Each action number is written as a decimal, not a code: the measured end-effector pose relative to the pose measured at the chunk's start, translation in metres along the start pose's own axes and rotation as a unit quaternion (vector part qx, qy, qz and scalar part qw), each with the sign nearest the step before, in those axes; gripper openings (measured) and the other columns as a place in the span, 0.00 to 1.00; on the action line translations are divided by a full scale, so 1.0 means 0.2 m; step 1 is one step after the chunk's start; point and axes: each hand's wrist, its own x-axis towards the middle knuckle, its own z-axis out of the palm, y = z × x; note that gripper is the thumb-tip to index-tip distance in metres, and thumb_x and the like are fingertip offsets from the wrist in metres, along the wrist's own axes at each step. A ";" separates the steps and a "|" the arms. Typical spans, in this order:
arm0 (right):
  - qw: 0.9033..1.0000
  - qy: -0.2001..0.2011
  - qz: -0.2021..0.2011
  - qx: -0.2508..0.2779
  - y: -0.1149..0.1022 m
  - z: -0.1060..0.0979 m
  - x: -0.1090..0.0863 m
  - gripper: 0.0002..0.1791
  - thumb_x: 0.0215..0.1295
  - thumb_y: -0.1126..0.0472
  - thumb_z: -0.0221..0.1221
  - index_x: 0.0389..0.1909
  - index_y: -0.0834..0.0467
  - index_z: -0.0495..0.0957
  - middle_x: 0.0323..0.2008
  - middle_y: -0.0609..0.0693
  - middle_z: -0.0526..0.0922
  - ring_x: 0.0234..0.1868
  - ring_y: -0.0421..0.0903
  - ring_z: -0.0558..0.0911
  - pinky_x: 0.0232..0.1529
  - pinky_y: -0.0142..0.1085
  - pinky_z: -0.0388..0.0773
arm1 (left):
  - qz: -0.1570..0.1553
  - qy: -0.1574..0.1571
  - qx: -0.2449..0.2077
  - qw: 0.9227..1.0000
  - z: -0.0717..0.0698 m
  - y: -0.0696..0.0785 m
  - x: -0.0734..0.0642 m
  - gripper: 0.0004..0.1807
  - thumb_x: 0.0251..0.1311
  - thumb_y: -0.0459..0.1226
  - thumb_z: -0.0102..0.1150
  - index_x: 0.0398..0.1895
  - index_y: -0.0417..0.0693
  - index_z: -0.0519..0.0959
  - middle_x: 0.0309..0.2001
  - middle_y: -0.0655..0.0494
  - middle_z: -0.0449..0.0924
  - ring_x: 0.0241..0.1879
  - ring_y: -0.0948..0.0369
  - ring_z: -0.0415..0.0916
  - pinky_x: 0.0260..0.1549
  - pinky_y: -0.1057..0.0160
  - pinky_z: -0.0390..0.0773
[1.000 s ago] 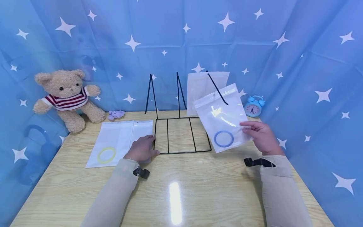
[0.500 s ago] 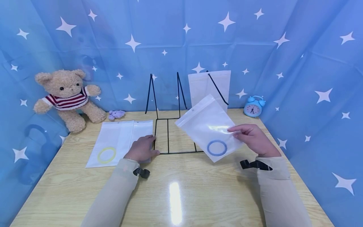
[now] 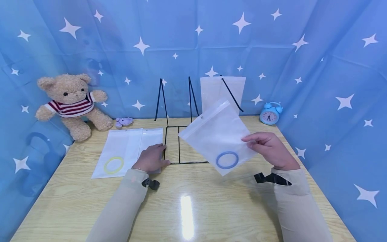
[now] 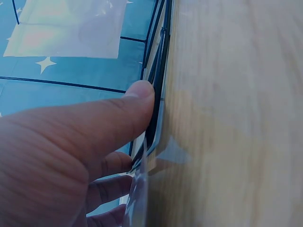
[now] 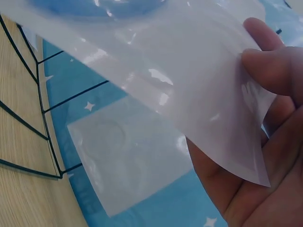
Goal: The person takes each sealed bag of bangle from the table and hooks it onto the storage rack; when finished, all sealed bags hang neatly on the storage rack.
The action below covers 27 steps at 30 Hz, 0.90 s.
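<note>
Two-handed near the far edge of the bench (image 3: 217,208): pinching a blue-ringed, translucent white plastic bag (image 3: 216,131) with right grip (image 3: 270,148), holding a black wire rack (image 3: 179,144) with left grip (image 3: 150,158).

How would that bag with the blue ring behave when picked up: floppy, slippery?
Probably floppy: the bag curves along its edge near the right hand. Likely light, since a pinch seems enough to hold it up. Possibly slippery, judging by its shiny glints.

head: high, forward-down | wrists: close, facing fingers (image 4: 109,191) | all share: rack (image 3: 179,144)
</note>
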 end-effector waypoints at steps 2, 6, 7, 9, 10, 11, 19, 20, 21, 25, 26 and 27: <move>1.000 0.000 -0.005 0.002 -0.01 0.01 0.00 0.15 0.73 0.76 0.58 0.54 0.64 0.87 0.48 0.38 0.89 0.40 0.36 0.85 0.38 0.29 0.83 | 0.000 0.000 0.002 1.000 0.00 0.00 0.00 0.44 0.68 0.52 0.69 0.80 0.41 0.66 0.80 0.39 0.62 0.77 0.38 0.61 0.72 0.35 0.66; 1.000 -0.004 -0.004 0.000 -0.03 0.03 0.01 0.15 0.75 0.75 0.57 0.56 0.65 0.86 0.50 0.37 0.89 0.43 0.37 0.86 0.41 0.29 0.84 | -0.002 0.000 0.002 1.000 0.01 0.00 0.01 0.44 0.68 0.53 0.69 0.80 0.41 0.66 0.80 0.40 0.62 0.78 0.38 0.61 0.73 0.35 0.66; 1.000 -0.007 -0.002 -0.001 -0.03 0.04 0.02 0.15 0.75 0.74 0.57 0.57 0.65 0.86 0.51 0.37 0.89 0.44 0.37 0.87 0.42 0.29 0.85 | -0.003 0.000 0.001 1.000 0.01 -0.01 0.01 0.44 0.68 0.53 0.69 0.80 0.41 0.66 0.80 0.40 0.62 0.78 0.39 0.61 0.73 0.35 0.65; 1.000 -0.013 0.001 -0.001 -0.03 0.04 0.02 0.16 0.76 0.74 0.56 0.58 0.65 0.85 0.52 0.37 0.88 0.46 0.37 0.88 0.43 0.30 0.86 | -0.003 0.001 -0.001 1.000 0.01 -0.01 0.01 0.44 0.67 0.53 0.69 0.80 0.42 0.66 0.80 0.40 0.62 0.78 0.39 0.61 0.73 0.35 0.65; 1.000 -0.016 0.003 0.000 -0.03 0.04 0.02 0.16 0.76 0.74 0.56 0.59 0.66 0.84 0.52 0.38 0.89 0.46 0.38 0.88 0.43 0.30 0.86 | -0.002 0.002 -0.002 1.000 0.02 -0.01 0.01 0.44 0.68 0.53 0.69 0.80 0.41 0.66 0.80 0.40 0.62 0.78 0.39 0.61 0.73 0.35 0.65; 1.000 -0.019 0.003 0.000 -0.03 0.05 0.03 0.16 0.77 0.73 0.55 0.60 0.66 0.84 0.52 0.38 0.89 0.46 0.38 0.88 0.43 0.30 0.86 | -0.001 0.003 -0.002 1.000 0.02 -0.01 0.01 0.44 0.68 0.53 0.69 0.80 0.41 0.66 0.80 0.40 0.62 0.78 0.38 0.61 0.73 0.35 0.65; 0.999 -0.053 -0.004 -0.011 -0.02 0.05 0.03 0.22 0.79 0.71 0.55 0.70 0.62 0.77 0.40 0.44 0.87 0.29 0.42 0.80 0.30 0.31 0.78 | -0.002 0.005 -0.004 1.000 0.01 -0.01 0.00 0.44 0.68 0.53 0.69 0.80 0.41 0.66 0.80 0.40 0.62 0.78 0.39 0.61 0.73 0.36 0.65; 0.998 -0.057 -0.003 -0.021 -0.02 0.05 0.03 0.23 0.79 0.70 0.55 0.72 0.60 0.76 0.36 0.45 0.84 0.25 0.43 0.76 0.27 0.32 0.76 | -0.001 0.006 -0.004 1.000 0.01 -0.01 0.00 0.44 0.68 0.53 0.69 0.80 0.41 0.66 0.80 0.40 0.62 0.78 0.39 0.61 0.73 0.36 0.65; 0.998 -0.062 -0.001 -0.030 -0.02 0.05 0.03 0.24 0.80 0.70 0.54 0.74 0.59 0.74 0.32 0.45 0.80 0.23 0.45 0.71 0.27 0.33 0.75 | -0.001 0.006 -0.004 1.000 0.01 -0.01 0.00 0.44 0.67 0.53 0.69 0.80 0.41 0.66 0.80 0.40 0.62 0.78 0.39 0.61 0.73 0.36 0.65; 0.995 -0.090 0.026 -0.029 -0.02 0.05 0.03 0.28 0.82 0.67 0.52 0.79 0.52 0.67 0.25 0.49 0.66 0.23 0.49 0.68 0.38 0.36 0.88 | -0.002 0.007 -0.005 1.000 0.02 -0.01 0.00 0.44 0.67 0.53 0.69 0.80 0.41 0.66 0.80 0.40 0.63 0.78 0.39 0.61 0.73 0.36 0.65; 0.995 -0.095 0.032 -0.023 -0.03 0.06 0.03 0.29 0.82 0.67 0.52 0.80 0.51 0.66 0.25 0.49 0.66 0.23 0.49 0.68 0.42 0.40 0.89 | -0.002 0.008 -0.005 1.000 0.02 -0.01 0.00 0.44 0.67 0.53 0.69 0.80 0.41 0.66 0.80 0.40 0.63 0.78 0.39 0.61 0.73 0.36 0.65; 0.994 -0.101 0.036 -0.012 -0.03 0.06 0.03 0.30 0.83 0.67 0.51 0.81 0.51 0.64 0.26 0.49 0.66 0.26 0.50 0.70 0.45 0.43 0.90 | -0.002 0.007 -0.005 1.000 0.02 -0.01 0.00 0.44 0.67 0.53 0.69 0.80 0.41 0.66 0.80 0.40 0.62 0.78 0.39 0.61 0.73 0.36 0.65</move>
